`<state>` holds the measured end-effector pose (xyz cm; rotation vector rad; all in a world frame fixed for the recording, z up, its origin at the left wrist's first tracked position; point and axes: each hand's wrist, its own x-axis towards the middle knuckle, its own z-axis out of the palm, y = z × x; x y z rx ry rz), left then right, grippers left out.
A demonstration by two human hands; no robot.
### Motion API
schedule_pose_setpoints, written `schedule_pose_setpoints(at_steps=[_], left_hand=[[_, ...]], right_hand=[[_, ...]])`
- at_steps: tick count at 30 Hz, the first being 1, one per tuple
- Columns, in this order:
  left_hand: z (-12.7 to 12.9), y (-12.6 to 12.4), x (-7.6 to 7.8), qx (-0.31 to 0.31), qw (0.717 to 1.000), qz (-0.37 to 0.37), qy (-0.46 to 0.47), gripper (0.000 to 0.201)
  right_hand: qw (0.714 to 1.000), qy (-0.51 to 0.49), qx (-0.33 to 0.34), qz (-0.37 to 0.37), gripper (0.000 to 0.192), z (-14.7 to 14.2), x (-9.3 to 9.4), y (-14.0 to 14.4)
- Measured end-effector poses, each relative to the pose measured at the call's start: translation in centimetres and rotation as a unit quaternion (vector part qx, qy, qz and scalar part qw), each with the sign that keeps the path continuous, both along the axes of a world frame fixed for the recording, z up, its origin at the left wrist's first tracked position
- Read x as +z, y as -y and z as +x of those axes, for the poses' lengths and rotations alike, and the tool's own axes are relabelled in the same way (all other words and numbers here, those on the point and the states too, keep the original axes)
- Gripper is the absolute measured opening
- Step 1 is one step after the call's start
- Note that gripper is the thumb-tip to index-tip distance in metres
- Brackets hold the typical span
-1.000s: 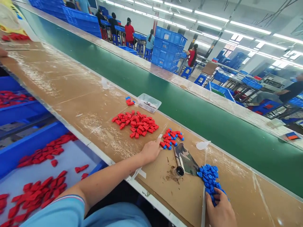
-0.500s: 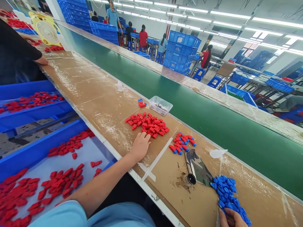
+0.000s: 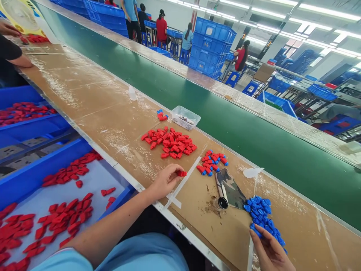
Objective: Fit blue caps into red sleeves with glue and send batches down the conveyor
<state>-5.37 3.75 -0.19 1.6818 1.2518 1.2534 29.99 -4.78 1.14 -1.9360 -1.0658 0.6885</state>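
Half a second ago the left hand was at the near edge of the red heap; it has since drawn back toward the wearer and now has one red piece clamped in its fingers, just short of the white tape strip. Right hand still at the near side of the blue heap; its thumb and forefinger seem pinched on one blue piece, though it shows small and half covered.

Counts, on the tabletop: one red heap, one blue heap, both too jumbled to number. One group of red-and-blue joined pieces, roughly a dozen or more, beyond the tape. One small red-and-blue cluster beside one clear tray. One camouflage cloth, one small dark-mouthed jar touching it. Two translucent bottles: one lying, one farther left. At left, two blue bins containing red pieces.
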Motion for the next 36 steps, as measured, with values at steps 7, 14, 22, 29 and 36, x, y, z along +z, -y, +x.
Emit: schedule_pose_setpoints(at_steps=[7,14,22,29,36], left_hand=[[2.5,1.2,0.5,-0.085,0.993,-0.041,-0.075,0.025],[4.2,1.1,-0.5,-0.119,0.983,-0.088,-0.105,0.029],[4.2,1.1,-0.6,-0.123,0.983,-0.09,-0.103,0.027],[3.8,1.2,-0.1,-0.136,0.981,-0.044,-0.127,0.022],[5.3,2.6,0.1,-0.201,0.975,-0.06,-0.074,0.031]], right_hand=[[0.992,-0.046,0.061,0.103,0.044,-4.0,0.2,-0.5],[0.984,-0.061,0.118,0.12,0.04,-5.5,-0.1,-1.0],[0.983,-0.054,0.13,0.122,0.04,-5.7,0.1,-1.3],[0.979,-0.022,0.155,0.133,0.035,-5.7,0.0,-1.3],[0.963,0.141,0.178,0.141,0.026,-6.0,1.1,-2.2]])
